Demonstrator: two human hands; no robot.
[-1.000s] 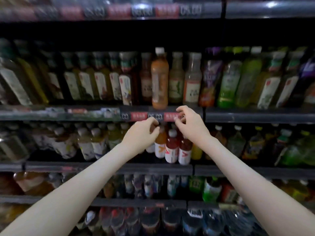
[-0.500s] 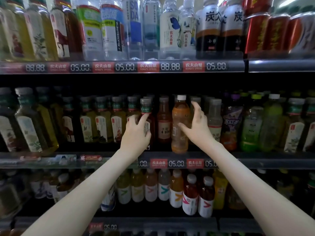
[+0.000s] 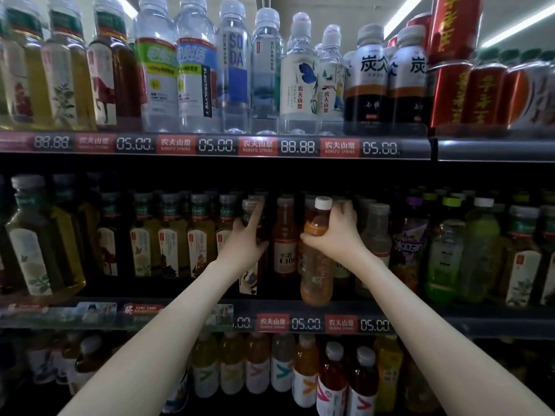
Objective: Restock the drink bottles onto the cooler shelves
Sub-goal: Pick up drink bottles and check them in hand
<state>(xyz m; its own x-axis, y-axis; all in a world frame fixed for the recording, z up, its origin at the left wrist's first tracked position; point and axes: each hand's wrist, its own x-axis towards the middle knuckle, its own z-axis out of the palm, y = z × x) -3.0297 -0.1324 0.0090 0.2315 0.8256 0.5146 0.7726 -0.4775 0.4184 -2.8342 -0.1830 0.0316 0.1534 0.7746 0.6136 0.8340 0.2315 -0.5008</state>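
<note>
On the middle cooler shelf (image 3: 420,321) an orange drink bottle (image 3: 316,274) with a white cap stands at the front edge. My right hand (image 3: 333,232) grips its neck just below the cap. My left hand (image 3: 247,238) holds a dark tea bottle (image 3: 250,280) beside it, with the forefinger stretched up along the bottle's shoulder. A brownish C100 bottle (image 3: 284,241) stands between the two hands.
The shelf above (image 3: 210,144) carries water, soda and coffee bottles and red cans (image 3: 453,55). Tea bottles (image 3: 168,238) fill the middle row to the left, green and purple drinks (image 3: 444,250) to the right. The lower shelf holds several small juice bottles (image 3: 303,373).
Both hands rose from the price strip to the middle shelf's bottles. The right hand went from flat beside the orange bottle to gripping its neck; the left hand kept its bottle. The view tilted upward.
</note>
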